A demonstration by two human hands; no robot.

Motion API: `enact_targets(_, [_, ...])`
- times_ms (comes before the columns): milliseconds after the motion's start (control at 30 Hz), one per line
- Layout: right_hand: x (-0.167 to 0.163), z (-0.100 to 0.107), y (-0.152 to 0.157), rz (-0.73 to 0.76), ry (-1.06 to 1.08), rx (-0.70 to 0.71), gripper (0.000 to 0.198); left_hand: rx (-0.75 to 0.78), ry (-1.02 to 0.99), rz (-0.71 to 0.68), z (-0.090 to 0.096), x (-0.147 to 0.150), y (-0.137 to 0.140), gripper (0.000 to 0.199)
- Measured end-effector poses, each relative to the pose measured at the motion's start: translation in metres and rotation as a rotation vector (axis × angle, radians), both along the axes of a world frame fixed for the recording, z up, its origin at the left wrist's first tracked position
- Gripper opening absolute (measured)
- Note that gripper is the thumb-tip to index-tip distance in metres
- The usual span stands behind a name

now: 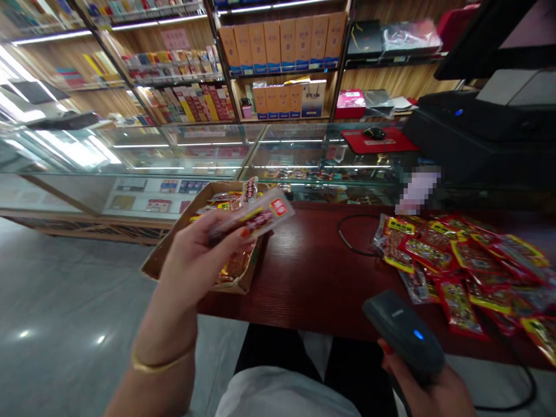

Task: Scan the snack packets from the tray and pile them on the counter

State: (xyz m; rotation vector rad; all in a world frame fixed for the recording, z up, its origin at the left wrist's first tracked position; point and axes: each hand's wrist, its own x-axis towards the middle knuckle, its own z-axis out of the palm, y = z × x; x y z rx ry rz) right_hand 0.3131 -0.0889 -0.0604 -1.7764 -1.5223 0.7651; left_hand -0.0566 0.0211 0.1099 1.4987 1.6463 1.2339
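Note:
My left hand is closed on a snack packet, a clear sealed pouch with a red label at its far end. It is held above a cardboard box with more packets inside. Thumb and fingers pinch the pouch from its near side. Low on the right, my right hand wraps round a dark barcode scanner with a lit blue light. The scanner's head points up and left, over the table's front edge. A heap of red and yellow snack packets lies on the table to its right.
The dark red table meets a glass display counter behind. On the glass lie a red mat and a mouse. A black cable curves near the heap. A dark machine stands at right.

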Motion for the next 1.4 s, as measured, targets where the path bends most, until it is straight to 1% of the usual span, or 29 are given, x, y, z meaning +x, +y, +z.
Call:
enact_targets(33, [-0.002, 0.002, 0.003, -0.052, 0.027, 0.023, 0.049, -0.032, -0.116, -0.086, -0.008, 0.027, 0.012, 0.04])
enact_targets(100, [-0.009, 0.006, 0.009, -0.142, 0.057, 0.078, 0.052, -0.162, -0.368, -0.335, -0.034, 0.077, 0.045, 0.037])
enact_targets(167, [-0.013, 0.01, 0.015, -0.154, 0.058, 0.122, 0.051, -0.351, -0.617, -0.457, -0.069, 0.117, 0.079, 0.033])
enact_targets(200, [-0.014, 0.012, 0.017, -0.132, 0.054, 0.142, 0.048, -0.452, -0.683, -0.489, -0.087, 0.13, 0.093, 0.034])
enact_targets(233, [-0.015, 0.013, 0.018, -0.105, 0.049, 0.158, 0.046, -0.52, -0.72, -0.491, -0.103, 0.139, 0.105, 0.035])
enact_targets(300, [-0.015, 0.015, 0.02, -0.05, 0.029, 0.177, 0.041, -0.605, -0.713, -0.473, -0.129, 0.146, 0.118, 0.036])
enact_targets(333, [-0.016, 0.016, 0.019, -0.031, 0.013, 0.173, 0.039, -0.621, -0.688, -0.467, -0.138, 0.145, 0.121, 0.037])
enact_targets(400, [-0.017, 0.016, 0.017, -0.019, -0.034, 0.152, 0.039, -0.643, -0.635, -0.482, -0.15, 0.142, 0.122, 0.039])
enact_targets(500, [-0.018, 0.015, 0.011, 0.001, -0.098, 0.11, 0.043, -0.692, -0.595, -0.515, -0.153, 0.138, 0.122, 0.042])
enact_targets(567, [-0.018, 0.015, 0.009, 0.055, -0.123, 0.089, 0.042, -0.718, -0.579, -0.515, -0.152, 0.139, 0.125, 0.042])
enact_targets(633, [-0.016, 0.014, 0.009, 0.116, -0.149, 0.085, 0.038, -0.724, -0.566, -0.518, -0.151, 0.14, 0.127, 0.042])
enact_targets(700, [-0.014, 0.014, 0.009, 0.131, -0.172, 0.099, 0.037, -0.719, -0.562, -0.523, -0.151, 0.14, 0.128, 0.041])
enact_targets(800, [-0.012, 0.015, 0.008, 0.108, -0.176, 0.095, 0.037, -0.721, -0.56, -0.525, -0.153, 0.139, 0.127, 0.038])
enact_targets(900, [-0.013, 0.016, 0.006, 0.08, -0.134, 0.071, 0.037, -0.728, -0.559, -0.509, -0.153, 0.139, 0.127, 0.036])
enact_targets(1000, [-0.016, 0.017, 0.004, -0.012, -0.082, 0.058, 0.041, -0.725, -0.548, -0.498, -0.152, 0.14, 0.128, 0.033])
enact_targets(1100, [-0.017, 0.018, 0.004, -0.063, -0.042, 0.049, 0.042, -0.685, -0.545, -0.524, -0.152, 0.139, 0.126, 0.033])
enact_targets(1200, [-0.014, 0.018, 0.005, -0.059, -0.033, 0.055, 0.039, -0.615, -0.587, -0.473, -0.152, 0.142, 0.122, 0.032])
enact_targets(1233, [-0.013, 0.018, 0.005, -0.059, -0.032, 0.064, 0.039, -0.589, -0.608, -0.453, -0.151, 0.145, 0.12, 0.031])
enact_targets(1300, [-0.009, 0.016, 0.003, -0.091, -0.02, 0.086, 0.041, -0.538, -0.637, -0.456, -0.146, 0.159, 0.119, 0.032])
enact_targets(1333, [-0.007, 0.015, 0.002, -0.118, -0.009, 0.095, 0.042, -0.518, -0.643, -0.475, -0.142, 0.171, 0.119, 0.031])
enact_targets(1400, [-0.004, 0.015, 0.0, -0.179, 0.016, 0.104, 0.043, -0.507, -0.645, -0.521, -0.132, 0.204, 0.122, 0.027])
